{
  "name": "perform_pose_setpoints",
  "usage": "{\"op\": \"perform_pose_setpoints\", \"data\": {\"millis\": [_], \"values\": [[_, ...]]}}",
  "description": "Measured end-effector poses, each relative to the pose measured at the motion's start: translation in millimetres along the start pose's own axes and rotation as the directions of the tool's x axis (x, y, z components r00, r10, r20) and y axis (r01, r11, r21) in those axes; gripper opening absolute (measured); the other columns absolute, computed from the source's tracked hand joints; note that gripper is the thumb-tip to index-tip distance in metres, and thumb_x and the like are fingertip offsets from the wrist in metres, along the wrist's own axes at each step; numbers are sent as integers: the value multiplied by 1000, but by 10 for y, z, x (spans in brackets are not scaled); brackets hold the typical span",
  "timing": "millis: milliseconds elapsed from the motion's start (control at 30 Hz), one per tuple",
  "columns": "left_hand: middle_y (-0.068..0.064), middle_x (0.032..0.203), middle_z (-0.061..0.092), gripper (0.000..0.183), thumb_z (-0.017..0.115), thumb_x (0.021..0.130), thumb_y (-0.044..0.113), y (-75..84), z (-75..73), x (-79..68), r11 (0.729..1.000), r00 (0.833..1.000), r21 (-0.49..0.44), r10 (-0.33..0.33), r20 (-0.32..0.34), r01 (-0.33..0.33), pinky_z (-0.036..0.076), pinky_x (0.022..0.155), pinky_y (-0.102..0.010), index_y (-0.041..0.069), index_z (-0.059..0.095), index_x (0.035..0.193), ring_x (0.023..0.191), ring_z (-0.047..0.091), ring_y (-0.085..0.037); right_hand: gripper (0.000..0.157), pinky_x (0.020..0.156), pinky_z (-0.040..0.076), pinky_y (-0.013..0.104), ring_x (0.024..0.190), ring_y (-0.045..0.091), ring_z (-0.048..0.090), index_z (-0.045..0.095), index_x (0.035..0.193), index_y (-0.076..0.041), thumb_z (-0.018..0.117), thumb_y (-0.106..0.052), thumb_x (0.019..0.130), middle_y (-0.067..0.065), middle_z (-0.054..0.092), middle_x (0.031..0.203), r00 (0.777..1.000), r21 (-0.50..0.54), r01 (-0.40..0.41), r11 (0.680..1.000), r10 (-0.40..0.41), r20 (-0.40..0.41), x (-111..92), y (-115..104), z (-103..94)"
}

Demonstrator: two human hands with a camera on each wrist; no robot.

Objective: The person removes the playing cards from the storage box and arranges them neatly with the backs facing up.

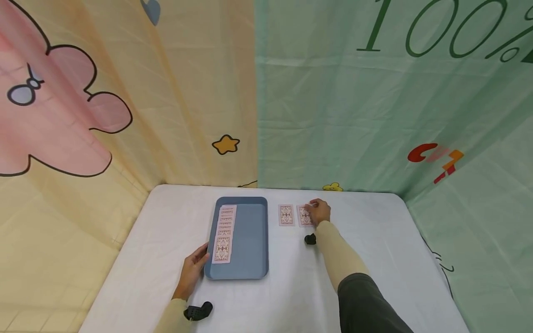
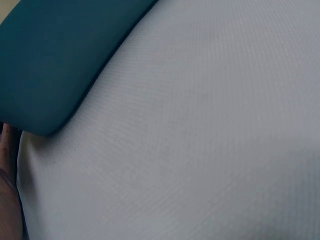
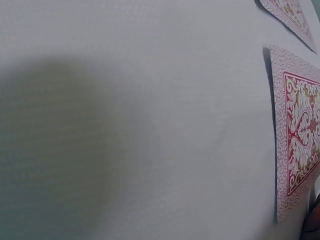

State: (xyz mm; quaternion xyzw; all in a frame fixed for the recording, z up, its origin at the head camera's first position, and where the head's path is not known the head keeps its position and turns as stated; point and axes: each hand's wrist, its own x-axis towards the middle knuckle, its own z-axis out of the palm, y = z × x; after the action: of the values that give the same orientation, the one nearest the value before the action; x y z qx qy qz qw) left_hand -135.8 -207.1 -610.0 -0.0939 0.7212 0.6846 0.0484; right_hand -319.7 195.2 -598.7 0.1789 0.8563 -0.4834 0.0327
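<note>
A blue-grey tray [image 1: 250,240] lies on the white table, with my left hand [image 1: 193,270] holding its left edge near the front corner. In the left wrist view, a finger [image 2: 7,150] shows by the tray's corner [image 2: 60,65]. Several playing cards [image 1: 222,249] overlap in a column along the tray's left side, patterned red backs up. Right of the tray, one playing card [image 1: 286,215] lies face down. Beside it, my right hand [image 1: 319,212] pinches another face-down playing card [image 1: 305,217] at its right side. That card's patterned back [image 3: 300,125] fills the right wrist view's right edge.
A white cloth covers the table [image 1: 374,259]. Printed curtains [image 1: 333,115] hang close behind and at both sides. Black wrist devices [image 1: 199,311] stick out from both wrists; the right one [image 1: 310,239] is just in front of the cards.
</note>
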Motion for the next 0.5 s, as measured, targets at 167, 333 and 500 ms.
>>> {"op": "perform_pose_setpoints", "data": {"millis": [167, 333, 500], "values": [[-23, 150, 34, 48, 49, 101, 8, -4, -2, -4, 1000, 1000, -2, 5, 9, -5, 38, 95, -8, -6, 35, 145, 138, 33, -33, 28, 95, 44, 46, 106, 31, 50, 64, 115, -2, 66, -18, 92, 19, 56, 117, 998, 77, 41, 996, -37, -60, -141, -5, 11], [-27, 147, 37, 49, 51, 100, 11, -18, 7, -22, 998, 998, 25, 63, -12, -63, 39, 97, -13, -10, 38, 142, 136, 38, -34, 24, 80, 46, 37, 93, 27, 51, 65, 111, -1, 65, -16, 92, 17, 58, 109, 987, 95, 135, 986, -125, -98, -368, -96, 113], [-24, 150, 35, 49, 50, 100, 11, 22, 9, -22, 1000, 1000, 7, 6, 2, -6, 37, 92, -5, -7, 36, 144, 137, 33, -36, 22, 72, 43, 32, 85, 23, 51, 67, 108, -1, 68, -14, 90, 14, 59, 104, 972, 132, 209, 969, -191, -135, -585, -211, 252]]}}
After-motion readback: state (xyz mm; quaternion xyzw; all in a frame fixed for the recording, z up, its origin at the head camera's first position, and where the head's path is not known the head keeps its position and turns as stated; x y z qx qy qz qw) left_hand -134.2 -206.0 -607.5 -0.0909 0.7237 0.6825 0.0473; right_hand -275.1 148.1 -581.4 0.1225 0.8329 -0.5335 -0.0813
